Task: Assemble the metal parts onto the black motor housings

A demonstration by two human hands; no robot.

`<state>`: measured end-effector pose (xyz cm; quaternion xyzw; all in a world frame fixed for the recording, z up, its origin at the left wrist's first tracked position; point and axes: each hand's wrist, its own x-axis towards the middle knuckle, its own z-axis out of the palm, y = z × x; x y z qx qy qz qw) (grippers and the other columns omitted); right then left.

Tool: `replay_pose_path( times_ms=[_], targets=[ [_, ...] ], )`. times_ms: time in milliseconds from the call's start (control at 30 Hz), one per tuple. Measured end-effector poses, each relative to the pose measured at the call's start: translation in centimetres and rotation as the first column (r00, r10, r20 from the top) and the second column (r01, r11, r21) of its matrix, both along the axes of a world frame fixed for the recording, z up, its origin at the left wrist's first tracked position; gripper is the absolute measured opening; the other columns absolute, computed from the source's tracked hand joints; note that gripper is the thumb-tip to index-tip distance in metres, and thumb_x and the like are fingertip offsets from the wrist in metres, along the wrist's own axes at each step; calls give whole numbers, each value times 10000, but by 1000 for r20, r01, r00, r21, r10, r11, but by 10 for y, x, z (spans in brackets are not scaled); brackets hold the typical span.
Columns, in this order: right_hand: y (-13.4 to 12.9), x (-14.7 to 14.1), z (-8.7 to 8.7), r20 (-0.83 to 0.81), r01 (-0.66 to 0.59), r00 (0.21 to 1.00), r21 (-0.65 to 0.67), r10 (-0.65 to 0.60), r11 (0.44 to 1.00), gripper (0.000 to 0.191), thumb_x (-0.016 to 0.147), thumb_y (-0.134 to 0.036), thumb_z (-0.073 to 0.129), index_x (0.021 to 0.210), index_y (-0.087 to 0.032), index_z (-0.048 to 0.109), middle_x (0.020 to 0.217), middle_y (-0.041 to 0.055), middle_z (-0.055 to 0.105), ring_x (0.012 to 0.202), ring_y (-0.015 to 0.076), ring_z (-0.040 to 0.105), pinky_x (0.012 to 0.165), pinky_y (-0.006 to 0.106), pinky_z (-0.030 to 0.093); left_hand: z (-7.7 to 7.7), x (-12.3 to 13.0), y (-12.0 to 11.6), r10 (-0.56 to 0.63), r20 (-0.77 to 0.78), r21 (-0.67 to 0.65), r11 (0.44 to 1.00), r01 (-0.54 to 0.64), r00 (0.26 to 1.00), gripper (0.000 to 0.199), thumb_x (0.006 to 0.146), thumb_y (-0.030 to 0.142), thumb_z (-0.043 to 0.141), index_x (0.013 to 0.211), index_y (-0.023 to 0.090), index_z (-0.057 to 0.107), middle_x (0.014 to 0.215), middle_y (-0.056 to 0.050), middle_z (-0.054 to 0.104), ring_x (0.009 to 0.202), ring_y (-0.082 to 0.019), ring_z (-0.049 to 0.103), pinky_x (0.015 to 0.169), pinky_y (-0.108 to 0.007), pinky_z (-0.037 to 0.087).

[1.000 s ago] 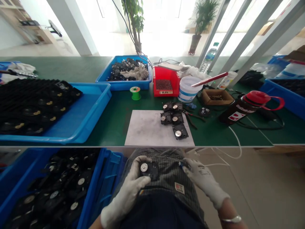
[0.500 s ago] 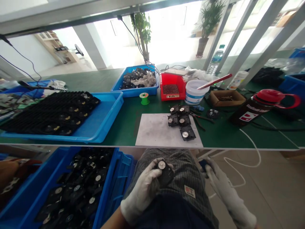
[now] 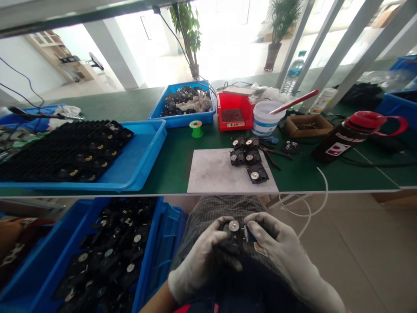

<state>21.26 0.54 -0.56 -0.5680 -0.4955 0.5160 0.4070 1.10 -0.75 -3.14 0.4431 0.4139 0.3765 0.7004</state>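
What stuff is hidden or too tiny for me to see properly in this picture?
- Head view: most of the blue thing, covered by the fingers of the right hand.
- Head view: the underside of the black part, turned away and covered by the left hand.
- Head view: what the grains in the red bin are; too small.
- Head view: the far left of the blue tray, cut off by the picture's edge.

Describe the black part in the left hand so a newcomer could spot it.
Find the green table, then look below its front edge. There, the gloved left hand grips a black part bearing a silver disc. Unlike similar parts on the table and in the blue bin, it is hand-held.
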Motion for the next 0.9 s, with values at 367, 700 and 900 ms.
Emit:
replay_pose_path(
  times_ms=[367,700,900],
  targets=[
    [-5,-9,7,105,-32,994,-12,33,999,287,932,-461,601,879,-199,708,794,18,712,716,168,656,656,232,535,20,5,5,81,214,-372,928,5,973,629,802,250,798,1383,202,561,916,-33,685,690,-127,607,641,-228,514],
    [-5,-14,13,220,-75,973,-11,76,997,277,932,-442,574,840,-211,695,727,-2,689,643,150,615,594,225,500,20,-3,3,65,-42,-84,994,-68,997,633,832,316,752,1438,213,604,1235,-75,708,976,-193,648,838,-253,533],
    [-8,-15,11,203,-96,974,-24,99,995,291,957,-462,561,875,-215,692,731,-10,688,636,143,619,594,220,494,21,-1,1,63,-91,-73,995,-70,994,644,837,320,735,1452,191,595,1195,-82,732,951,-204,660,813,-268,533]
  ],
)
